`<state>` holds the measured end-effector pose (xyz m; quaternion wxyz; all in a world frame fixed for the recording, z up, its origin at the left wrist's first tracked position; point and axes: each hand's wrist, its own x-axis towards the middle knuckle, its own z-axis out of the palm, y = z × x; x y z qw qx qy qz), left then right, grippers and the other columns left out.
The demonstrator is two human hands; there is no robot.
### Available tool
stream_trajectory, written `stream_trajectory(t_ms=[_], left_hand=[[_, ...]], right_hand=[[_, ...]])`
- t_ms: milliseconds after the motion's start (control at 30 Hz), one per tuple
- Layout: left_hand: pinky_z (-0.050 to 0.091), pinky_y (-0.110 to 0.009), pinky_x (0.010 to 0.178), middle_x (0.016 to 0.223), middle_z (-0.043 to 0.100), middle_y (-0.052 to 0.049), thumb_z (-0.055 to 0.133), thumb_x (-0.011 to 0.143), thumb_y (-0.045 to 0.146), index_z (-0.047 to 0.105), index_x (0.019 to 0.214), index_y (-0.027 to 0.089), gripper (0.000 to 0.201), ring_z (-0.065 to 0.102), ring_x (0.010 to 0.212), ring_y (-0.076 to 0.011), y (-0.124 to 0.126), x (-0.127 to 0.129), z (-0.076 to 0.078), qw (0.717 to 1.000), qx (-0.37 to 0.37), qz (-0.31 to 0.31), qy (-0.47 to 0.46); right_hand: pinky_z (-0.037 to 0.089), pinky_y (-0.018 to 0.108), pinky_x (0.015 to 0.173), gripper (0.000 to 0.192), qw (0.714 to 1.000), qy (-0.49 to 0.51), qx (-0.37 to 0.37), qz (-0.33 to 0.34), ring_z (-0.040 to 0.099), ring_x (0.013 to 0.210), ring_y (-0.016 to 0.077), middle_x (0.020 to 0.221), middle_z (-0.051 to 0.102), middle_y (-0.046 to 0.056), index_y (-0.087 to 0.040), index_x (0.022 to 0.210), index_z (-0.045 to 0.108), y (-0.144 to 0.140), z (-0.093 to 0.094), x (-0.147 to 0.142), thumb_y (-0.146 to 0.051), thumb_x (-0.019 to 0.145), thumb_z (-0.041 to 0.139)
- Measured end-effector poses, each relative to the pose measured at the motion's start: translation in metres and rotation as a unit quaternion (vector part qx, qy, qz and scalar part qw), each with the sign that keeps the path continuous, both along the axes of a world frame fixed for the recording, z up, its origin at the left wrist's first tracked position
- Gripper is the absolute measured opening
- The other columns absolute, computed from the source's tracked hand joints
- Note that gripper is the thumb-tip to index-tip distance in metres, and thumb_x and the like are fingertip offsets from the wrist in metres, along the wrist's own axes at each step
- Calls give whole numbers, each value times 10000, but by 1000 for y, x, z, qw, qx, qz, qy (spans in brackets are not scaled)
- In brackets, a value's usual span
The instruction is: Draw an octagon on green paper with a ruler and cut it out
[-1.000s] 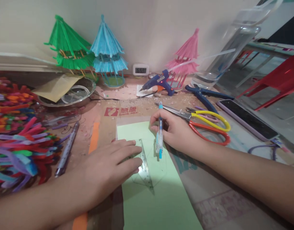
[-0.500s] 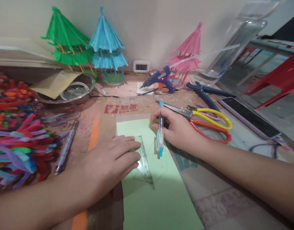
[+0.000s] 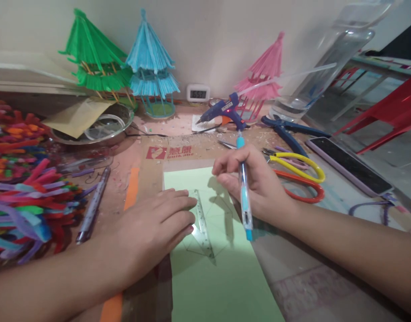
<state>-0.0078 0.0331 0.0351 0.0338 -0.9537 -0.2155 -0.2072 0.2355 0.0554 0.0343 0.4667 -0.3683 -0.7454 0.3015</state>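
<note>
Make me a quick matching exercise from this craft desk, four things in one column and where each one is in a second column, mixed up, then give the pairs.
Things:
1. clear ruler
2. blue pen
3. glue gun
4. phone

Places:
A. far right of the desk, screen up
B. in the right hand, above the green paper
C. under the fingers of the left hand
D. at the back, in front of the pink paper umbrella

Pairs: 1-C, 2-B, 3-D, 4-A

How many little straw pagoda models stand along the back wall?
3: a green pagoda at the left, a blue pagoda right beside it, a pink pagoda behind the glue gun.
</note>
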Motion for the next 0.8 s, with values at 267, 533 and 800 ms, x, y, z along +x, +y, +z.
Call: stream_trajectory(t_ms=[267, 533, 800], left_hand=[[577, -482, 1016, 1268, 708, -100, 370, 1059, 132, 589, 1175, 183, 253, 645, 1243, -294, -1, -7, -4, 999, -26, -8, 20], [546, -452, 1073, 1342, 685, -74, 385, 1051, 117, 603, 1157, 193, 255, 608, 1302, -270, -2, -11, -6, 999, -31, 1, 33], [543, -461, 1080, 1339, 687, -80, 398, 1048, 124, 612, 1112, 186, 232, 627, 1276, -270, -3, -9, -5, 999, -27, 8, 40]], right_hand=[[351, 275, 531, 259, 990, -17, -133, 40, 426, 570, 117, 778, 494, -35, -252, 871, 420, 1, 2, 0, -427, 927, 603], [348, 264, 519, 347, 989, -18, -146, 27, 432, 561, 112, 726, 490, -49, -245, 855, 434, 1, 4, -2, -523, 914, 634], [342, 261, 512, 335, 989, -23, -143, 27, 430, 554, 111, 712, 485, -54, -244, 851, 444, 1, 5, -2, -506, 909, 644]])
